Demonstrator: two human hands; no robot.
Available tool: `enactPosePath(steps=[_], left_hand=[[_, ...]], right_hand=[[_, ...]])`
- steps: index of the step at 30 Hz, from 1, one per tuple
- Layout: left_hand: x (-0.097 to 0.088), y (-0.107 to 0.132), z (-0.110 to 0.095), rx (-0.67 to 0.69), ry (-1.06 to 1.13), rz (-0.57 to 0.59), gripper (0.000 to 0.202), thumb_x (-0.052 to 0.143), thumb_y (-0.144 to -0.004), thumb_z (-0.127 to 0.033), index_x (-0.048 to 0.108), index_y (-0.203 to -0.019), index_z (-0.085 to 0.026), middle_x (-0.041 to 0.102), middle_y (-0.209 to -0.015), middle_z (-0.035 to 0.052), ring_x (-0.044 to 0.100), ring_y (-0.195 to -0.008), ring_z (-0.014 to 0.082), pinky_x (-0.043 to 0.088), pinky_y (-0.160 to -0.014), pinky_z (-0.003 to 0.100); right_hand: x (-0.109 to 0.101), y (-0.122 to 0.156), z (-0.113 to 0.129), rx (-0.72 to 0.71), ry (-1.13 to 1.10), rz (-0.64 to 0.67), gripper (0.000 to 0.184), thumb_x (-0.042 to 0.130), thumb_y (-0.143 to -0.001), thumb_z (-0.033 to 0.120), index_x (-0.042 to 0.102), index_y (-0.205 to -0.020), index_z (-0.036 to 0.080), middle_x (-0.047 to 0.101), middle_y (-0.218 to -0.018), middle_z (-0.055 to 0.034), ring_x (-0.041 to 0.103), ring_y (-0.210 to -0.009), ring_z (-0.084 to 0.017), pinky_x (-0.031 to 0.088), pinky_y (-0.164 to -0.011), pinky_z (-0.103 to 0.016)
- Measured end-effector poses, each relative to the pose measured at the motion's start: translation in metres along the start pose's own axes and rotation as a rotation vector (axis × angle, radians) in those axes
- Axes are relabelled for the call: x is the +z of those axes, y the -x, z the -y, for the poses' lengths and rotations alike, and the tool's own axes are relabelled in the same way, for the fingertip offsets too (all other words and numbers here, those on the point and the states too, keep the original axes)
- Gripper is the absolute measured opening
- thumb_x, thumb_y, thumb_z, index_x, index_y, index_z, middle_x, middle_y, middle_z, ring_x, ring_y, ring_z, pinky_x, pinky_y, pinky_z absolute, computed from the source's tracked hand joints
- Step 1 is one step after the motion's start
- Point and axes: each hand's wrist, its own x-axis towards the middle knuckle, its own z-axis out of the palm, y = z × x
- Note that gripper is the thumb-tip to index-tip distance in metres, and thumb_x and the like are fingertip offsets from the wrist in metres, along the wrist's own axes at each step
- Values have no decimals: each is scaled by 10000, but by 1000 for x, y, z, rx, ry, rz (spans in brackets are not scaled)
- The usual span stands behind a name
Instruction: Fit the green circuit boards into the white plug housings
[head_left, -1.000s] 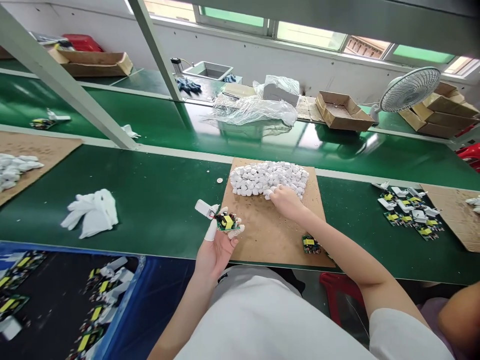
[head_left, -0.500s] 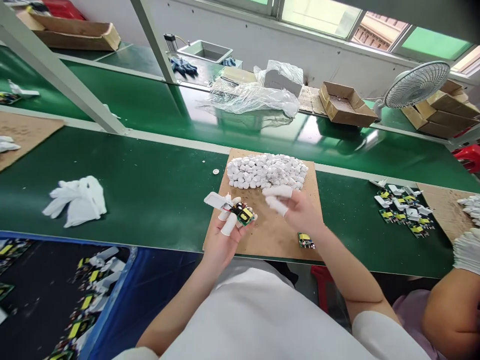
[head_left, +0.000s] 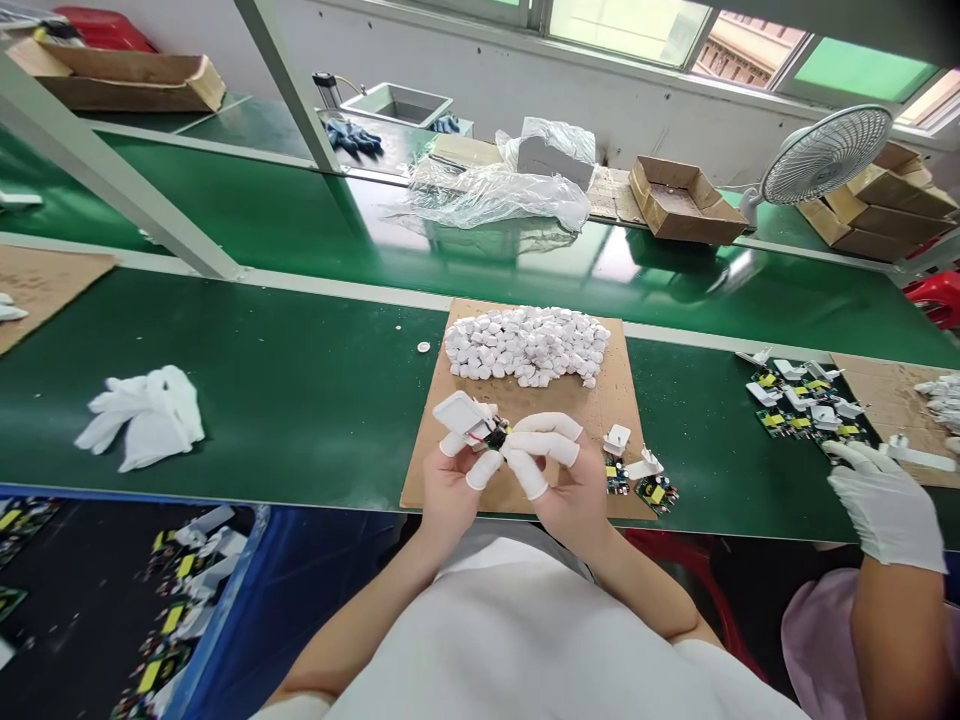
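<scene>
Over the cardboard sheet, my left hand is closed around a small circuit board. A white plastic plug cover is joined to this board by thin wires and tilts up to the left. My right hand pinches the board's right side; its fingertips hide whether a small piece is between them. White finger cots cover several fingers of both hands. Beyond them lies a heap of small white pieces. Beside my right hand lie two more boards with white plug parts.
To the right, a co-worker's gloved hand reaches by a cluster of boards. White gloves lie at left, above a blue bin holding boards. Across the bench are plastic film, a cardboard box and a fan.
My right hand has come from near the white heap to the board in my left hand. Another board with white plug parts now shows at right. The co-worker's hand has moved farther into view.
</scene>
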Motion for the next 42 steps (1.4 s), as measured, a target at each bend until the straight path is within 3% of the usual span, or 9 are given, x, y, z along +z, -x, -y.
enactPosePath(steps=[4, 8, 12, 16, 19, 28, 34, 38, 42], left_hand=[[6, 0, 1, 69, -38, -24, 391, 1106, -495, -353, 891, -803, -245, 854, -907, 52, 791, -842, 229, 664, -794, 327], [12, 0, 0, 123, -79, -22, 420, 1115, -421, -309, 889, -768, -237, 846, -901, 58, 791, -800, 233, 661, -705, 309], [14, 1, -5, 48, -19, 41, 416, 1105, -509, -399, 899, -834, -240, 865, -890, 76, 819, -839, 256, 686, -787, 348], [12, 3, -15, -96, 74, 67, 383, 1075, -608, -470, 897, -871, -255, 895, -1015, 93, 850, -964, 288, 694, -921, 413], [11, 4, -21, -143, 97, 107, 425, 1084, -591, -496, 903, -899, -266, 902, -1056, 97, 857, -985, 308, 697, -944, 443], [17, 7, -27, -225, 146, 226, 435, 1076, -639, -501, 900, -961, -269, 893, -1073, 94, 842, -1011, 307, 697, -926, 431], [19, 8, -31, -435, 248, 288, 406, 1049, -703, -503, 850, -965, -265, 790, -758, -17, 792, -779, 202, 680, -743, 321], [21, 9, -35, -430, 297, 327, 406, 1065, -676, -516, 839, -893, -258, 695, -632, -59, 647, -543, 101, 537, -531, 196], [24, 10, -38, -469, 326, 373, 364, 1076, -681, -408, 847, -927, -268, 710, -675, -60, 642, -552, 90, 472, -506, 180]], right_hand=[[3, -3, 4, 253, -302, -61, 133, 844, -945, 220, 722, -901, 251, 680, -986, -12, 662, -802, -148, 532, -667, -265], [3, -1, 1, 362, -353, -83, 223, 870, -942, 331, 679, -872, 240, 655, -961, -12, 630, -813, -167, 545, -730, -299], [-1, 7, -8, 145, -223, -54, 60, 789, -1011, 262, 747, -1052, 274, 675, -1037, -28, 618, -763, -152, 525, -662, -284], [-12, 9, -17, -319, 102, 18, 388, 666, -1076, 218, 696, -1450, 313, 726, -1191, -102, 677, -852, -206, 591, -709, -351], [-20, 3, -17, -486, 255, 34, 391, 618, -1096, 205, 705, -1465, 300, 744, -1204, -127, 699, -900, -232, 621, -755, -396], [-18, -1, 3, -140, -82, 65, 252, 744, -1053, 204, 783, -1240, 369, 771, -1304, -59, 775, -1016, -218, 658, -765, -347], [-29, -7, -8, -381, 138, 125, 467, 672, -1100, 377, 613, -1559, 315, 696, -1494, -142, 717, -1337, -337, 640, -1107, -575], [-34, -10, -13, -444, 181, 161, 485, 664, -1101, 289, 602, -1581, 328, 739, -1445, -122, 740, -1339, -319, 687, -1065, -516], [-34, -7, -12, -471, 179, 151, 518, 713, -1081, 275, 599, -1586, 291, 764, -1378, -151, 770, -1284, -321, 704, -1027, -504]])
